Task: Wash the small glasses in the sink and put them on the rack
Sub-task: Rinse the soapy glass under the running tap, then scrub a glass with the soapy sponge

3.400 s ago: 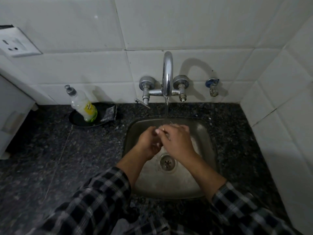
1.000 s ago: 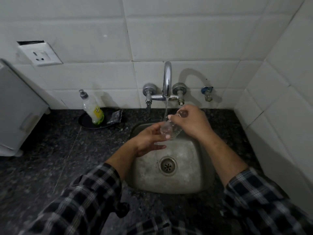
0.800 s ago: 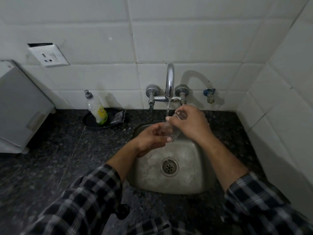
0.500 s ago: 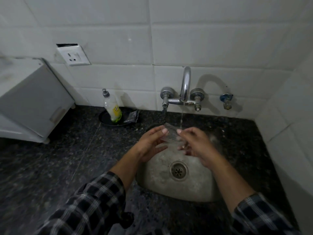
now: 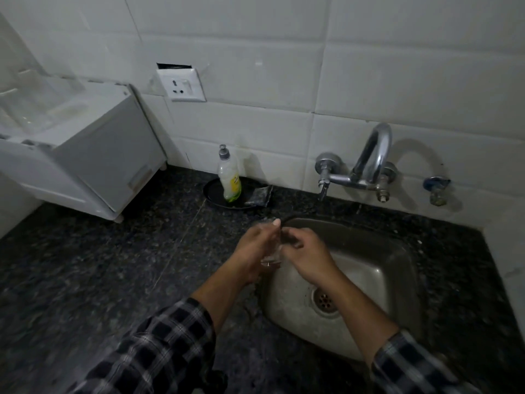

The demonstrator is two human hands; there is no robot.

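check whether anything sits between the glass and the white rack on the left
Nothing visible does. The left hand holds the glass at the sink's left rim; only bare counter lies toward the white rack. The soap bottle stands back by the wall, off that path.

The tap [image 5: 369, 157] sits behind the sink [image 5: 383, 251]; left of it a bottle [image 5: 229, 177] stands on a dish [image 5: 213, 192].

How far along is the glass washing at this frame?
Done: no glass visibly racked. In hand: left hand grips one small glass, right hand touching it, above the sink's left rim, away from the tap. Left: setting it on the white unit at left, apparently the rack.
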